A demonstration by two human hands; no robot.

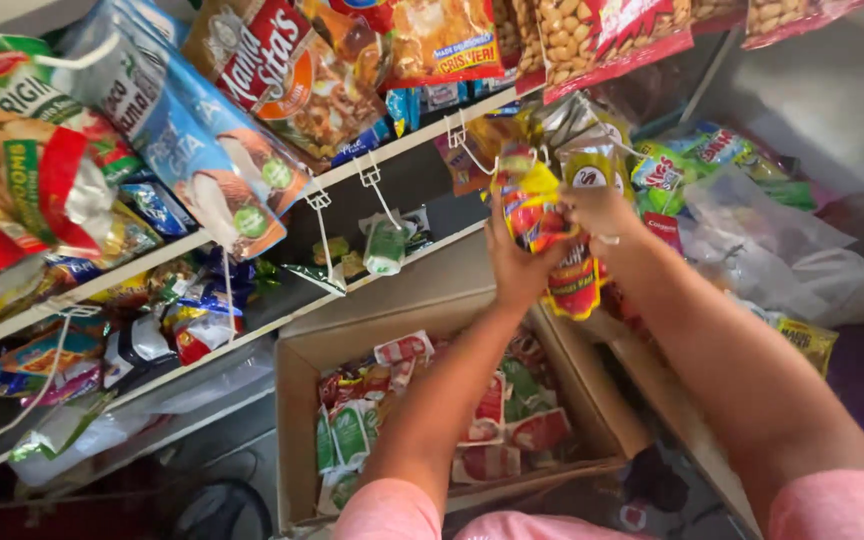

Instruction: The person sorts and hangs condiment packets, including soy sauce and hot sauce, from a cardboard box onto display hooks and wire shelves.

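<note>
Crowded shelf (252, 225) edges near; both hands (557, 235) gripping snack packet strip (552, 230) above open cardboard box (297, 400).

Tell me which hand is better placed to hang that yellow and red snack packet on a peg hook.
Probably the right hand: it pinches the top edge of the yellow and red packet, the end nearest the white peg hooks. The left hand cups the packet's body from below, only supporting it.
</note>
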